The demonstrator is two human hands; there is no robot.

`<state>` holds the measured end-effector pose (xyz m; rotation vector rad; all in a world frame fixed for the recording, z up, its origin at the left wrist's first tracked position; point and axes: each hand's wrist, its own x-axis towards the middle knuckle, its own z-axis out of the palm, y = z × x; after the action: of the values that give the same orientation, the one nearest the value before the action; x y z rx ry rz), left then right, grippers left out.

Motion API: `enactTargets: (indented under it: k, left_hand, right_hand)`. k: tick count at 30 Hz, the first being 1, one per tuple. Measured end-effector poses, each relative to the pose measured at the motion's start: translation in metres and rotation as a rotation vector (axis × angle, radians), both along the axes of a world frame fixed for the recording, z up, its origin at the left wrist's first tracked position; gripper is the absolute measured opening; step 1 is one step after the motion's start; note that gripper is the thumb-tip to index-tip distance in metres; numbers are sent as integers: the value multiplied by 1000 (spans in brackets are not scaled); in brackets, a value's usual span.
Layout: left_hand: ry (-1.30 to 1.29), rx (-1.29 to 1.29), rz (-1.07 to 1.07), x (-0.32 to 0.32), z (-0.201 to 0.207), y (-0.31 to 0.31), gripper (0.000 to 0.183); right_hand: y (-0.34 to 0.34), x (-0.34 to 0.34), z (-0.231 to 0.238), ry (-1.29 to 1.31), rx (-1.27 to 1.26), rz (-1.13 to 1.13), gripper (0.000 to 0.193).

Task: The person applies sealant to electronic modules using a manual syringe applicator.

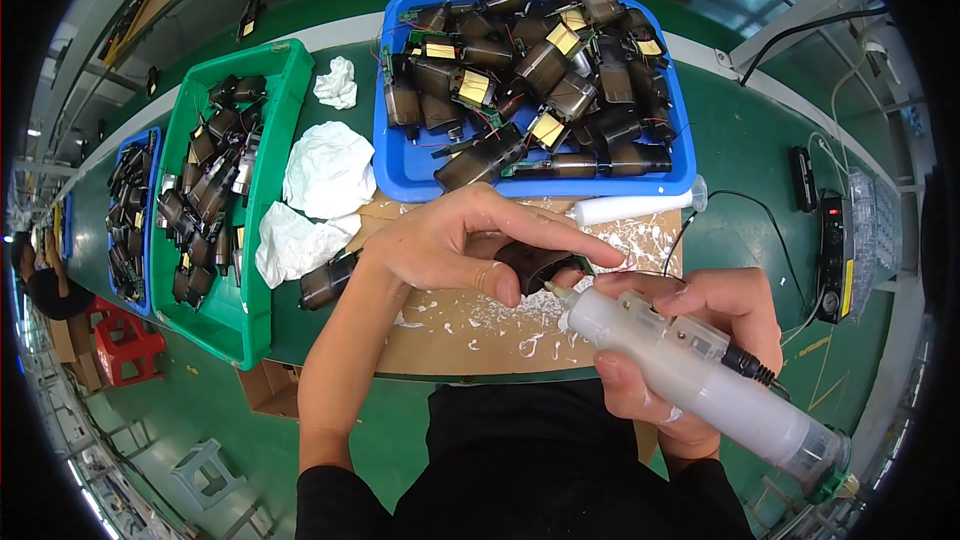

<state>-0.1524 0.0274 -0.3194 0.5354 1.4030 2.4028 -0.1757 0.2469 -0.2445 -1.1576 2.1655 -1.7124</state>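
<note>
My left hand (437, 242) is closed round a dark translucent plastic housing (528, 262), fingers over its far side and thumb on the near side. In my right hand (738, 312) is a glue dispenser (725, 395), a thick clear tube of white paste with a cable plugged into its side. Its narrow nozzle points at the open end of the housing; whether the tip touches cannot be seen. Beneath both hands lies a brown cardboard sheet (455, 335), spattered with white paste. Another dark housing (328, 280) rests left of my left wrist.
A blue tray (400, 168) heaped with dark housings, wires and small circuit boards stands behind my hands. Beside it lie a white paste tube (630, 208) and crumpled white cloths (330, 170). Leftward are a green tray (255, 315) and another blue tray (152, 230). A black power box (832, 260) stands right.
</note>
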Motion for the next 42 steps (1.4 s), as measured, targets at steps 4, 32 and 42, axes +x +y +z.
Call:
enactTargets:
  k: [4,32,42]
  left_hand:
    - [-7,21,-19,-1,-2,1,85]
    - [-5,22,-33,-2,-5,1,85]
    - [91,73,-105,-1,-11,-7,64]
  right_hand:
    - [0,-1,1,26,-1,4,49]
    - [0,-2,2,22,-75,36,52]
    - [1,0,-11,18,-79,-12,54]
